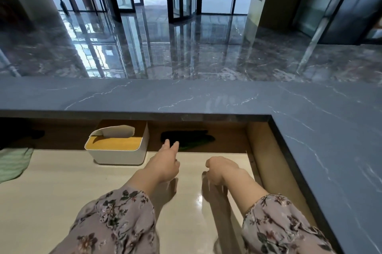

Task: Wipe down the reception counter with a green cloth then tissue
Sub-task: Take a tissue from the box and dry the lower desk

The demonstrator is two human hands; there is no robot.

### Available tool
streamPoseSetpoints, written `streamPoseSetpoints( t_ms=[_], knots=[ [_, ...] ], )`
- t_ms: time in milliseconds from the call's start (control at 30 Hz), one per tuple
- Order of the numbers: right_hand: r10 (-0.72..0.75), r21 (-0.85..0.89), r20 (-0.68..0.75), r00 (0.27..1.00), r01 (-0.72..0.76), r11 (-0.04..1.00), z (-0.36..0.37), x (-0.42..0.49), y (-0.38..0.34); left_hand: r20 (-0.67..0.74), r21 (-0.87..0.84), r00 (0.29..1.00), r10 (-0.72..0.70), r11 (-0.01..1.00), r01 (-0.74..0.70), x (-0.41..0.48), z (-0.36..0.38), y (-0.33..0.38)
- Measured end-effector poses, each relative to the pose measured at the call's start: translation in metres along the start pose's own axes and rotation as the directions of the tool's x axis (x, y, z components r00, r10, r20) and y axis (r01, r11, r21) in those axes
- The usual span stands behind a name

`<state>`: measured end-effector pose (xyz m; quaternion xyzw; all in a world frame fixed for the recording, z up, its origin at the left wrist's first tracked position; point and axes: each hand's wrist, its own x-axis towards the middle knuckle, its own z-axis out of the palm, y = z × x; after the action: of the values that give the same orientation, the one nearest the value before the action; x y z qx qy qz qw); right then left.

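Overhang is formed ahead by the upper worktop (186, 96), a grey veined slab whose near edge runs straight across the view and is then turned toward the person along the right side. Beneath that edge a shadowed recess is left, and the pale lower worktop (62, 202) is spread below it, bounded on the right by a wooden side panel (262, 150).

The dark green cloth (192, 140) is laid in the recess at the back edge of the lower worktop. It is just right of a white tissue box (117, 150) with a wooden lid, from which a tissue (117, 130) is raised.

The left hand (165, 164) is stretched forward with its fingers (167, 144) straight and slightly spread. Their tips are seen at the cloth's near left edge, though contact cannot be judged, and nothing is held. The right hand (222, 169) is held above the lower worktop, between the left hand and the side panel, with its fingers curled loosely downward around nothing.

Open worktop surface is seen between the two hands and in front of the tissue box. A pale green cloth (12, 162) is draped at the far left edge of the view. Both forearms are covered by floral sleeves (115, 218).
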<state>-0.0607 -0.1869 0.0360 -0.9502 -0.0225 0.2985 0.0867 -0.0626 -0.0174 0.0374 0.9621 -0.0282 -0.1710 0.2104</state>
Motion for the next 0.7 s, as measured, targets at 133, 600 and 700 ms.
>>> streamPoseSetpoints(
  t_ms=[133, 600, 700],
  knots=[
    [-0.038, 0.026, -0.035, 0.999, 0.039, 0.999, -0.004, -0.012, -0.001, -0.014, -0.003, 1.0, 0.005, 1.0, -0.005, -0.012, -0.008, 0.003],
    [-0.114, 0.458, -0.239, 0.964, 0.216, 0.862, 0.003, -0.006, -0.09, -0.526, -0.014, 0.825, -0.209, 0.971, 0.237, -0.025, -0.074, -0.117],
    [-0.13, 0.52, -0.244, 0.961, 0.243, 0.819, 0.005, 0.006, -0.127, -0.508, -0.006, 0.83, -0.231, 0.964, 0.265, -0.015, -0.086, -0.145]
  ],
)
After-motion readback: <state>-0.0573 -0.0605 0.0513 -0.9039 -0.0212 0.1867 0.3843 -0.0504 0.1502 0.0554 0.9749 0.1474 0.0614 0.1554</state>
